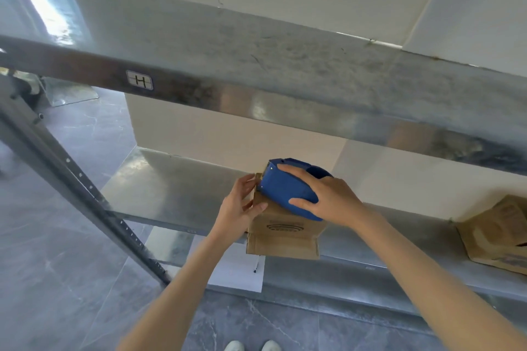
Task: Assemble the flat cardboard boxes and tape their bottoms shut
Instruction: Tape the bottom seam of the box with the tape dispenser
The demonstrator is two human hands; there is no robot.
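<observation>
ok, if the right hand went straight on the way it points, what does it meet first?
Probably the left hand: the right hand points the blue tape dispenser leftward across the cardboard box, straight at it. Depth unclear.

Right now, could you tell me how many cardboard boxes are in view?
2. One box sits centrally under the blue tape dispenser; the second box lies at the right end, partly cropped. Others may be hidden.
</observation>
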